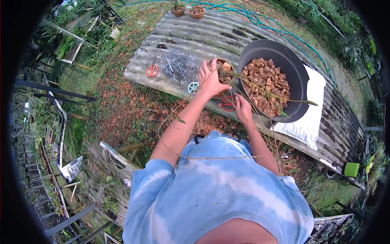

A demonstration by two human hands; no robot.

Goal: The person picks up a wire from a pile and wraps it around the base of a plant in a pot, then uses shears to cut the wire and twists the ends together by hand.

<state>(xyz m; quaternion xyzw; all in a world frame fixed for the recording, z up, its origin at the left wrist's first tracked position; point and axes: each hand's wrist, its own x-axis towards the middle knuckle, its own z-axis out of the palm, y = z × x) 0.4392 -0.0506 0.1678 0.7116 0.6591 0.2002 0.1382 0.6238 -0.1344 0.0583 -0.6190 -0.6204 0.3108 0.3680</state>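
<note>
My left hand (209, 80) rests at the rim of a round clay pot (230, 67) holding brown chunks, its fingers bent around the base of a plant with long thin stems (264, 87). To the right and lower, my right hand (243, 109) has its fingers closed near the pot's lower edge, beside red-handled scissors (228, 104); what lies between its fingers is too small to make out. The stems spread over a large dark basin (298, 77) of brown chunks (266, 81). A green-and-white spool (193, 87) lies left of the pot.
A pile of metal wires (179, 67) and another pair of red scissors (152, 70) lie left on the corrugated sheet (191, 32). White cloth (313, 110) is under the basin. Two small pots (196, 13) stand at the far edge, near a green hose (252, 16).
</note>
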